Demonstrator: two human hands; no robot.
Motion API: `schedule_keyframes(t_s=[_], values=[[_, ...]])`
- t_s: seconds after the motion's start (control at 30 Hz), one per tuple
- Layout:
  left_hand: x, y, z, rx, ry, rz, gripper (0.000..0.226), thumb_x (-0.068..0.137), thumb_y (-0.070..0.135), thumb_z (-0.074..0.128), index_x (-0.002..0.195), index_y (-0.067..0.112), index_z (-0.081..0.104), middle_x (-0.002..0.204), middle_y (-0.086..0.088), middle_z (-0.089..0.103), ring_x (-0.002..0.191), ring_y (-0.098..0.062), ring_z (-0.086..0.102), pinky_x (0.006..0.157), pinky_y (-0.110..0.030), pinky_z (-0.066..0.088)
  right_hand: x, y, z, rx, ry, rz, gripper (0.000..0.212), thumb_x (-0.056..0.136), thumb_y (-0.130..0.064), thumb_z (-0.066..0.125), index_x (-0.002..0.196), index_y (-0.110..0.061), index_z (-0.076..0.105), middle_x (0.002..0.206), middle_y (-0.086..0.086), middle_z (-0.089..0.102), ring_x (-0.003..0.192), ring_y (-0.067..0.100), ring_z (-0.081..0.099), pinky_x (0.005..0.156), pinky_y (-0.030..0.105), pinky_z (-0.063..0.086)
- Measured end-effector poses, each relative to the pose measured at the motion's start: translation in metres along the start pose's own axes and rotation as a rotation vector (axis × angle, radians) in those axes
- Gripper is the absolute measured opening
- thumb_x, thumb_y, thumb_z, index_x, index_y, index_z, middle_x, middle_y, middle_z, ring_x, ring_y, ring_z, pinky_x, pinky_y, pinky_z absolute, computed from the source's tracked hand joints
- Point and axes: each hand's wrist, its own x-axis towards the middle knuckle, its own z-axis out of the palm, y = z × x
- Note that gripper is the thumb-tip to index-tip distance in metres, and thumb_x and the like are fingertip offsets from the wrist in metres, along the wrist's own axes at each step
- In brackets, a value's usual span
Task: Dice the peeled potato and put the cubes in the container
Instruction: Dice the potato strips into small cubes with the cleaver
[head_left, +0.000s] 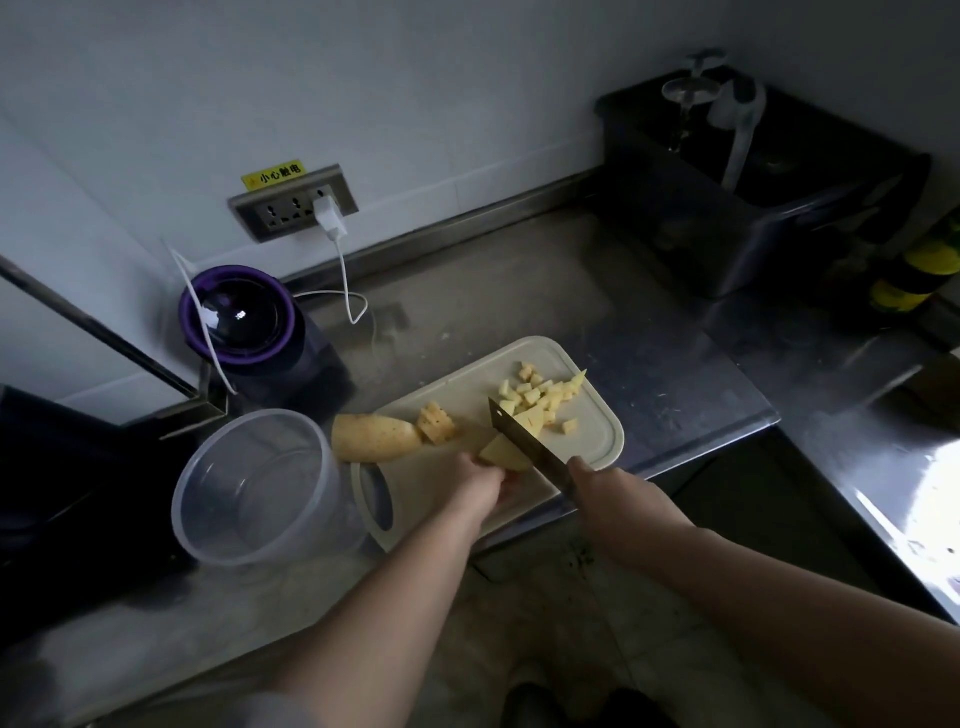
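Note:
A pale cutting board (597, 441) lies on the steel counter. On its left end rests a large peeled potato half (371, 437) with a scored chunk (436, 422) beside it. My left hand (475, 480) holds a potato piece (503, 453) down on the board. My right hand (605, 493) grips the handle of a knife (524, 439), whose blade rests against that piece. A pile of potato cubes (540, 399) sits at the board's far right. A clear round plastic container (260, 488) stands left of the board, with nothing visible inside.
A purple-rimmed appliance (241, 317) stands behind the container, with a white cable (343, 270) running to a wall socket (293, 205). A dark sink with a tap (737, 119) is at the far right. The counter edge (727, 434) runs just right of the board.

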Motion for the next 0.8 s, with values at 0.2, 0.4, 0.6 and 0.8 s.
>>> schedule_keyframes(t_s=[0.2,0.4,0.6,0.8], values=[[0.011,-0.002,-0.010,0.807,0.206,0.429,0.053,0.090,0.022,0.063,0.139,0.019,0.043,0.143,-0.005,0.042,0.124,-0.022,0.050,0.094,-0.032,0.047,0.000,0.002,-0.001,-0.048,0.016,-0.015,0.042,0.100,-0.021,0.053,0.138,-0.023,0.036,0.094,-0.002,0.063,0.078,0.008,0.065,0.069,0.022,0.056],[0.018,0.003,-0.012,1.027,0.268,0.613,0.043,0.092,0.017,0.061,0.133,0.016,0.049,0.138,-0.005,0.046,0.125,-0.019,0.047,0.102,-0.031,0.042,0.002,0.003,-0.003,-0.049,0.000,-0.047,0.039,0.100,-0.020,0.051,0.136,-0.022,0.037,0.096,0.000,0.064,0.079,0.009,0.065,0.069,0.022,0.056],[0.019,-0.002,-0.013,0.974,0.238,0.618,0.039,0.091,0.019,0.061,0.129,0.016,0.051,0.135,-0.004,0.049,0.122,-0.018,0.049,0.100,-0.030,0.045,0.003,0.004,-0.001,-0.037,-0.017,-0.056,0.040,0.100,-0.019,0.050,0.137,-0.022,0.037,0.098,0.001,0.064,0.081,0.010,0.067,0.074,0.025,0.059],[0.015,0.008,-0.016,0.672,0.090,0.466,0.046,0.083,0.027,0.072,0.124,0.014,0.057,0.127,-0.002,0.054,0.117,-0.019,0.054,0.095,-0.029,0.044,0.001,-0.001,-0.016,-0.024,0.036,-0.011,0.046,0.099,-0.017,0.050,0.140,-0.025,0.032,0.090,0.000,0.062,0.077,0.011,0.066,0.070,0.027,0.059]])
